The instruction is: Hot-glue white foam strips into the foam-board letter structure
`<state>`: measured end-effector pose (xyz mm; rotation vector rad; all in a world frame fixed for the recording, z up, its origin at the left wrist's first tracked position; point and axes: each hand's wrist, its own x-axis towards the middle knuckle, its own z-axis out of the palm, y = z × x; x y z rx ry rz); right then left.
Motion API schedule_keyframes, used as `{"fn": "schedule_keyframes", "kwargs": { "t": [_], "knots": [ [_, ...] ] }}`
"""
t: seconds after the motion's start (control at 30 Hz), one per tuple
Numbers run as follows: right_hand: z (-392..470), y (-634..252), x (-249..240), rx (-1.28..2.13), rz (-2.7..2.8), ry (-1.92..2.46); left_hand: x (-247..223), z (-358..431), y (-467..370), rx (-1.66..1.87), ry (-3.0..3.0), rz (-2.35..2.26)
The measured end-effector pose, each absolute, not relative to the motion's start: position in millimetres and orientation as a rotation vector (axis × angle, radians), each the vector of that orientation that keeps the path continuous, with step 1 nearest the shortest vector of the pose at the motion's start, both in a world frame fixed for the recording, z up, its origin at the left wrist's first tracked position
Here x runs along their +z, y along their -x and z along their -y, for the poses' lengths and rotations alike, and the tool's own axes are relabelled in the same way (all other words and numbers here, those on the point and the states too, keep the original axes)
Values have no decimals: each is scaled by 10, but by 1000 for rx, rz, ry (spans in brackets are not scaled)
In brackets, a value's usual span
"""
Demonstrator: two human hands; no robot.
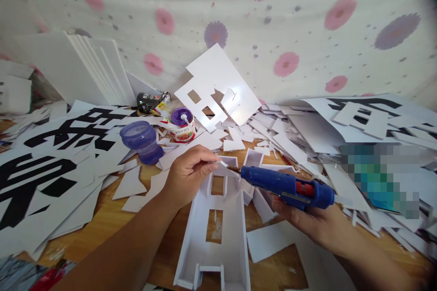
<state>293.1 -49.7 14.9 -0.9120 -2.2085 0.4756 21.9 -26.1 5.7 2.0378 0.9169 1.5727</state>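
Observation:
My left hand (191, 173) pinches a small white foam board piece (227, 169) between thumb and fingertips. A blue glue gun (287, 186) is in my right hand (307, 223), its nozzle pointing left at that piece. Below both hands lies a white foam board structure (215, 254) with raised side walls and rectangular openings, its far end partly beneath the small piece. Whether the nozzle touches the piece cannot be made out.
A purple cup (141, 141) and a red-and-white tub (180, 132) stand behind my left hand. A cut white panel (218, 86) leans at the back. Printed sheets (82, 145) lie left; white scraps (136, 184) are scattered around. Foam boards (92, 68) stand back left.

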Motion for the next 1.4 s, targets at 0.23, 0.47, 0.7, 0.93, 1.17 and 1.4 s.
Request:
{"fn": "schedule_keyframes", "kwargs": {
  "t": [0.23, 0.47, 0.7, 0.93, 1.17, 1.4],
  "knots": [
    [491, -2920, 158, 466, 2229, 902, 68, 234, -196, 1591, -2028, -901],
    [483, -2932, 137, 517, 2189, 909, 80, 229, -150, 1622, -2004, -961],
    [474, -2924, 138, 631, 2138, 916, 66, 209, -110, 1628, -1981, -998],
    [472, -2962, 81, 628, 2123, 934, 73, 204, -71, 1650, -1954, -984],
    [470, -2956, 72, 610, 2124, 961, 86, 194, -42, 1645, -1939, -1022],
    [478, -2976, 20, 657, 2037, 1012, -4, 155, -6, 1632, -1702, -941]
  ]
}}
